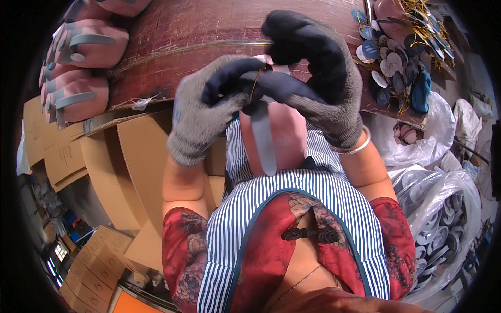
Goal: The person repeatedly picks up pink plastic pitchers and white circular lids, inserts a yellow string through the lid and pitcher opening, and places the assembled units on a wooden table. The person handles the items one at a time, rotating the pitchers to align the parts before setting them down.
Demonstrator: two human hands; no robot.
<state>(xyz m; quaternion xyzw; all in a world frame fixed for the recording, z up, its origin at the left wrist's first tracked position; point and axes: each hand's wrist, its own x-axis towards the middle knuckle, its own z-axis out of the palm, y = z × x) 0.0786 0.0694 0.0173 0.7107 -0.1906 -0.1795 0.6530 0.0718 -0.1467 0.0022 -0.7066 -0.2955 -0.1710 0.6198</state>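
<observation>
Both my hands wear grey knit gloves with dark blue fingers and meet above my lap. A thin yellow string (254, 86) runs at the fingertips of my left hand (201, 99), which is closed in a pinch on it. The thumb of my right hand (331, 86) reaches to the same spot, while its other fingers curve up and away, blurred, with a gap between. Below the hands, a pink rounded container (287, 130) with a long grey handle (263, 141) rests in my lap against the striped apron (313, 195). Its upper end is hidden behind the gloves.
Stacked pink containers (83, 96) with grey handles stand at the left of the dark red table (177, 31). Round tags (391, 65) with yellow strings pile up at its right. Cardboard boxes (112, 177) stand left; a clear bag (443, 219) of grey parts sits right.
</observation>
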